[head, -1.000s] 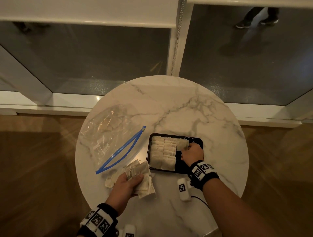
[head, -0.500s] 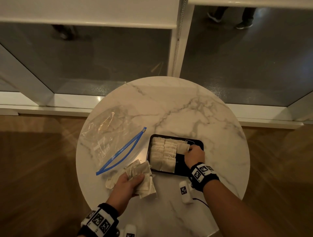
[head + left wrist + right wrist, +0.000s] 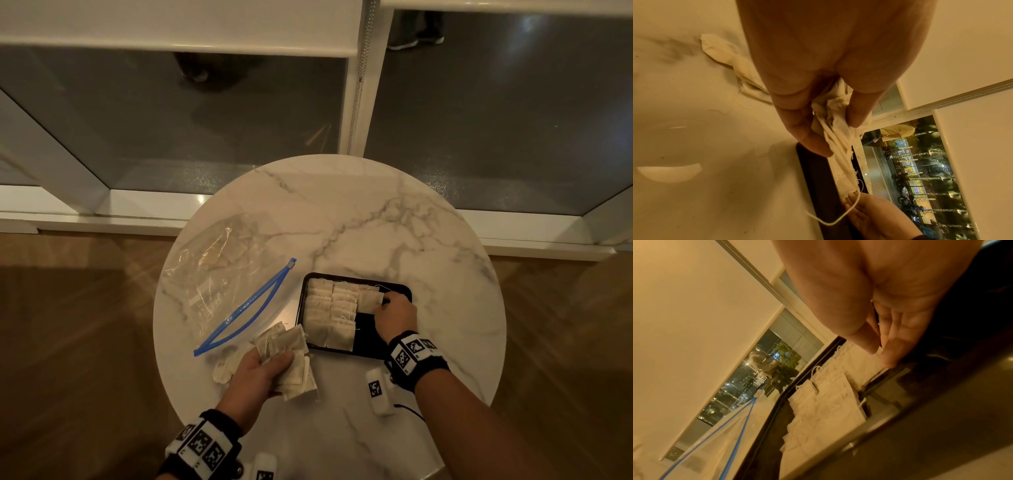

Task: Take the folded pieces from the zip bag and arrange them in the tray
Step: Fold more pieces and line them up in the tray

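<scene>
1. Folded pieces: pale, thin paper or cloth sachets with loose threads. Two rows lie flat in the tray, filling the part just left of the right hand. The strip under that hand is mostly bare.
2. Piece being placed: at the head of a third row, under the right fingertips. Thumb and fingers are near straight and close together on its edge, pressing more than gripping.
3. Reserve bundle: a fanned sheaf clamped between the left hand's thumb and curled fingers, held over the bench just left of the tray. A few more pieces lie under and beside that hand.
4. Zip bag: clear, blue-edged mouth open, flat on the bench beyond the left hand; whether it holds anything more I cannot tell.
5. Handling, as judged: very light, limp, easily creased; threads likely to snag. Best pinched singly at a folded edge, laid flat, then smoothed.
</scene>
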